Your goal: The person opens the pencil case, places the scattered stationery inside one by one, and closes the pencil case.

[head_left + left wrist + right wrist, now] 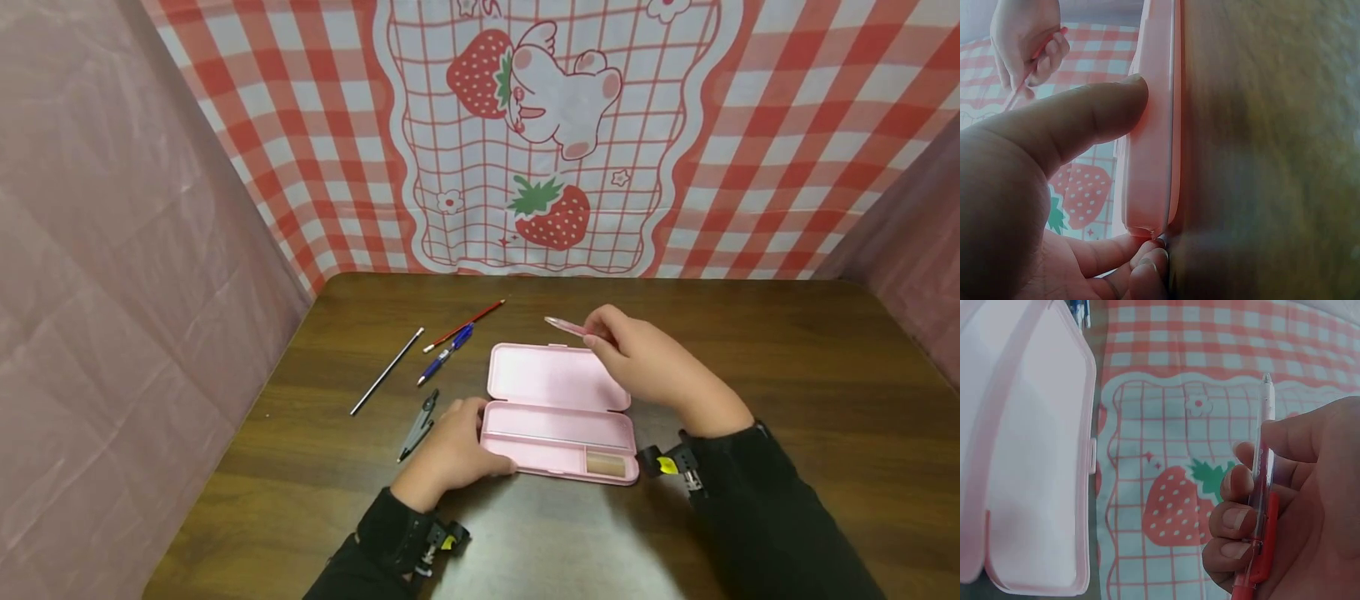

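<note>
An open pink pencil case (543, 375) lies on the table, its lid folded back. My left hand (459, 446) grips the case at its left end, with the thumb along the front wall (1150, 150) and the fingertips at the end. Over the right side of the lid, my right hand (637, 354) holds a clear-barrelled pen with a red clip (1264, 444). The pen (566, 326) points left, its tip out beyond the thumb and index finger, the other fingers curled round the barrel. A tan block (605, 464) sits in the case's small front-right compartment.
Left of the case lie a compass (418, 429), a blue pen (446, 355), a red pencil (465, 325) and a dark striped pencil (387, 372). A red-checked cloth (337, 125) with strawberries hangs behind the wooden table (787, 358). A pink curtain (112, 292) stands at the left.
</note>
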A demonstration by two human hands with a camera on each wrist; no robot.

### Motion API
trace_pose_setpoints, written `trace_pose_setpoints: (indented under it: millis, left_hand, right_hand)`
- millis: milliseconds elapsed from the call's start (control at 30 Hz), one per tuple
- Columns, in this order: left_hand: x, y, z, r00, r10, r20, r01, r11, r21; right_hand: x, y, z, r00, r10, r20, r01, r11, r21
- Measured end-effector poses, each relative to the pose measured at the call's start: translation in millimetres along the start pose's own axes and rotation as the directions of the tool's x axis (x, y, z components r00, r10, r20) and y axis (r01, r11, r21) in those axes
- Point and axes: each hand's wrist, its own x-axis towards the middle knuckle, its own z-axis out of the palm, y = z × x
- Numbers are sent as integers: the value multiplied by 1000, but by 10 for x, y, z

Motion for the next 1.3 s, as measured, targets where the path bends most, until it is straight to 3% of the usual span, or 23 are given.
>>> trace_pose_setpoints:
  millis: [200,533,800,1300]
  left_hand:
    - [-7,-3,-9,1000,-7,-4,7,1000,7]
    - [-16,-9,12,1000,-6,-10,6,1000,9]
    - [-5,14,8,1000,-3,-11,3,1000,20]
    - [-7,15,24,1000,-3,-16,4,1000,27]
  right_hand:
    - [-62,-111,157,999,-42,22,43,998,-40]
    - [-70,-222,621,989,-121,82,134,976,-173]
    - [-98,-281,804,990,-46,131,80,958,-276]
    - [-196,-330,1006,982,20,188,65,897,-436]
